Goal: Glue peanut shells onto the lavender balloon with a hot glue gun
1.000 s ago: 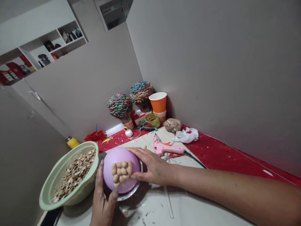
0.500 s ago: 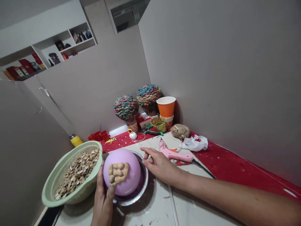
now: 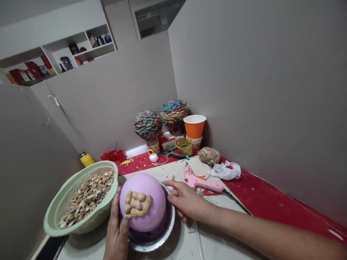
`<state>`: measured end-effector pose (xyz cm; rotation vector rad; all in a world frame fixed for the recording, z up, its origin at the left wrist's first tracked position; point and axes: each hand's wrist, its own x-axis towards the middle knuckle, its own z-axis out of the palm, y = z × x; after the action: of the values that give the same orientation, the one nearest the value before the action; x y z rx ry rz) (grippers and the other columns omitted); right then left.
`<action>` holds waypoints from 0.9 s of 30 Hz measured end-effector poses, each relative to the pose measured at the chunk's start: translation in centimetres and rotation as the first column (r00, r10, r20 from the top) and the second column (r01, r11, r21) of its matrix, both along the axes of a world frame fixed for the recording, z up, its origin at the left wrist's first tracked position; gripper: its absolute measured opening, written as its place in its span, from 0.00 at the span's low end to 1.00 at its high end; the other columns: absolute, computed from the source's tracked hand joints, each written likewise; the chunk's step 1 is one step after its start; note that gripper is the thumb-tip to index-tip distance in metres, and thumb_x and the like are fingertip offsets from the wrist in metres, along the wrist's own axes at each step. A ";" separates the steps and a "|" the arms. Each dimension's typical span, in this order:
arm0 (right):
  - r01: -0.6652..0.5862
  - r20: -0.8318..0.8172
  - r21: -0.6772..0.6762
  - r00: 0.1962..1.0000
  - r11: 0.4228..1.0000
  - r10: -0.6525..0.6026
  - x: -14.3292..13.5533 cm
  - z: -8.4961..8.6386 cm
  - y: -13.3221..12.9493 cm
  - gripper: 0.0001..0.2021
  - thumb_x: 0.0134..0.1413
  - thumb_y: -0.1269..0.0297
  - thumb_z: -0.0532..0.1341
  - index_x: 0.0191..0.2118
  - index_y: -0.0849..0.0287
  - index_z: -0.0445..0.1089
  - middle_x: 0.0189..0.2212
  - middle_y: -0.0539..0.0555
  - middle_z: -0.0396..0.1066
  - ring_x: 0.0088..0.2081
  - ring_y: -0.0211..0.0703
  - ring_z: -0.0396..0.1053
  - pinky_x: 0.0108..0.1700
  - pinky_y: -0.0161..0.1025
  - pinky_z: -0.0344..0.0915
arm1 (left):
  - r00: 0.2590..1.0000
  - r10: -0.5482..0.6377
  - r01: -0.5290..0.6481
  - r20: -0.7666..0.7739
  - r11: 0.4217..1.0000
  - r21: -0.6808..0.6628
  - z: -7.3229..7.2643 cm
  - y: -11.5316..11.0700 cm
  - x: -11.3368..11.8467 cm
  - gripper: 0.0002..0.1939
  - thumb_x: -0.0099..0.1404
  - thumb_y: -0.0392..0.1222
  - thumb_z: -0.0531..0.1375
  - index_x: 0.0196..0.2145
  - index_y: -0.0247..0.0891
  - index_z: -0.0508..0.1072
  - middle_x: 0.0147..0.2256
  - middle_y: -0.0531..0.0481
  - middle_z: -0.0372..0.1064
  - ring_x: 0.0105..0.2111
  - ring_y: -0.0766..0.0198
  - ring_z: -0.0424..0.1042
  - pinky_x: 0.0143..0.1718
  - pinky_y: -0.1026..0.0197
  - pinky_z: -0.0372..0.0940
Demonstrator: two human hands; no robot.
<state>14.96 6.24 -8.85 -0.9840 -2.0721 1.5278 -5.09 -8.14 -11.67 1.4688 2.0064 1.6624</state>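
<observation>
A pink-purple balloon (image 3: 155, 198) rests in a shallow metal bowl (image 3: 168, 231). Several peanuts (image 3: 137, 204) are stuck on its near face in a small squared cluster. My left hand (image 3: 117, 228) holds the balloon's left side, thumb in front and fingers behind. At the bowl's right rim is my right hand (image 3: 187, 199), its index finger stretched along the rim and the other fingers curled at the side. It appears to grip the bowl; the contact is partly hidden. Just beyond it lies a loose peanut (image 3: 173, 177).
A green colander (image 3: 51, 220) of peanut shells stands left. Right of centre lies a pink glue gun (image 3: 203, 182) with a black cord. Behind are a twine ball (image 3: 209, 156), crumpled white tissue (image 3: 226, 170), orange paper cup (image 3: 194, 128), pliers (image 3: 177, 156) and two peanut-covered balls (image 3: 148, 124).
The bowl and balloon have shifted slightly nearer to me, and the peanut cluster has turned a little. My right hand has moved closer along with the rim. The view has shifted slightly.
</observation>
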 end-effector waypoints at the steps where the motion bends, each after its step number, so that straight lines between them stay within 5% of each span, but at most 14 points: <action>1: -0.016 0.021 0.038 1.000 0.999 0.015 0.1 0.1 0.1 0.29 0.56 0.74 0.50 0.64 0.69 0.55 0.16 0.41 0.58 0.14 0.38 0.63 0.14 0.31 0.61 | 1.000 -0.020 0.020 0.001 1.000 -0.002 -0.1 0.0 -0.1 0.31 0.69 0.58 0.49 0.65 0.42 0.57 0.67 0.45 0.53 0.68 0.49 0.46 0.67 0.45 0.42; 5: -0.053 0.116 0.303 0.993 0.951 0.018 1.5 1.7 1.2 0.24 0.58 0.70 0.54 0.60 0.69 0.64 0.22 0.50 0.71 0.23 0.42 0.71 0.23 0.34 0.66 | 0.998 -0.054 0.054 0.015 0.997 -0.047 -0.4 0.2 -0.8 0.33 0.69 0.60 0.49 0.65 0.40 0.57 0.67 0.43 0.52 0.68 0.48 0.45 0.68 0.44 0.40; 9: -0.046 0.221 0.610 0.969 0.791 -0.114 4.4 5.0 2.9 0.21 0.62 0.65 0.55 0.59 0.62 0.67 0.41 0.59 0.76 0.42 0.51 0.73 0.44 0.42 0.65 | 0.998 -0.056 0.056 -0.032 0.998 -0.016 -0.5 0.5 -1.0 0.33 0.70 0.59 0.47 0.66 0.39 0.56 0.68 0.43 0.51 0.68 0.50 0.45 0.68 0.43 0.36; 12: -0.135 0.367 0.720 0.907 0.681 -0.208 6.5 6.0 3.7 0.17 0.59 0.67 0.58 0.52 0.65 0.71 0.47 0.66 0.72 0.50 0.61 0.69 0.49 0.49 0.62 | 0.994 -0.081 0.079 -0.067 0.996 -0.029 -0.2 0.6 -0.8 0.33 0.70 0.58 0.47 0.66 0.37 0.54 0.68 0.42 0.50 0.68 0.50 0.44 0.68 0.43 0.35; 16: -0.319 0.584 0.692 0.775 0.648 -0.242 7.8 4.3 4.1 0.09 0.56 0.67 0.64 0.41 0.67 0.74 0.41 0.65 0.73 0.46 0.60 0.70 0.46 0.50 0.66 | 0.993 -0.077 0.074 -0.091 0.996 -0.040 0.1 0.6 -0.4 0.33 0.71 0.58 0.46 0.66 0.36 0.54 0.68 0.41 0.50 0.68 0.51 0.45 0.68 0.44 0.36; 20: -0.384 0.686 0.639 0.676 0.667 -0.268 7.4 1.9 4.3 0.11 0.63 0.61 0.62 0.47 0.62 0.71 0.46 0.57 0.72 0.45 0.49 0.71 0.47 0.50 0.69 | 0.992 -0.072 0.066 -0.103 0.996 -0.058 0.3 0.3 -0.3 0.35 0.70 0.58 0.46 0.66 0.32 0.54 0.68 0.39 0.49 0.68 0.51 0.46 0.68 0.45 0.39; 27: -0.261 0.590 0.667 0.756 0.698 -0.282 7.4 0.3 4.9 0.12 0.63 0.62 0.62 0.48 0.62 0.69 0.46 0.56 0.71 0.44 0.48 0.71 0.47 0.50 0.70 | 0.986 -0.064 0.055 -0.153 0.997 -0.060 -0.6 0.0 -0.6 0.34 0.70 0.57 0.47 0.65 0.34 0.56 0.67 0.38 0.52 0.67 0.50 0.49 0.67 0.43 0.42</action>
<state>22.38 11.14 -8.55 -1.2790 -2.7649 0.1635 -5.74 -8.17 -12.32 1.6678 2.0453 1.4985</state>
